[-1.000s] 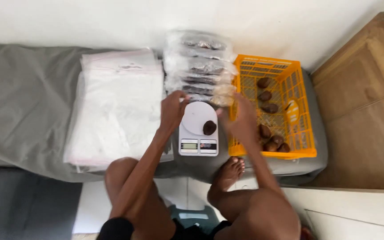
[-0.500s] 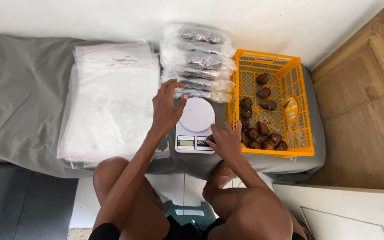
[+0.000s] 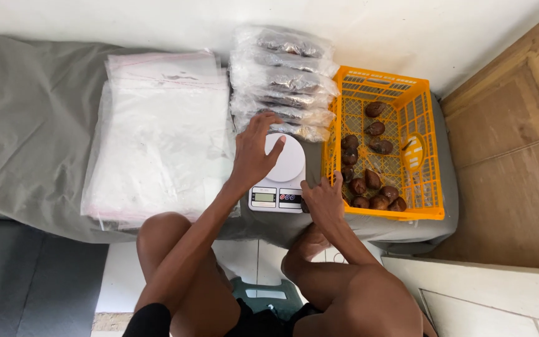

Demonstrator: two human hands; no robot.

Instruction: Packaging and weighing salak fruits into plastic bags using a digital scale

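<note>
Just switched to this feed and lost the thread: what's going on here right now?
A person sits at a low grey-covered surface. Their left hand rests over the round plate of a white kitchen scale, which looks bare. Their right hand sits at the scale's right front corner, beside an orange crate of brown fruits. Filled bags and empty clear bags lie behind and left.

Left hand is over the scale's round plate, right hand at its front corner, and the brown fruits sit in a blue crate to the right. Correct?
Not quite: in the head view the crate holding the fruits is orange, not blue. The left hand over the scale and right hand at its corner are as you say.
</note>
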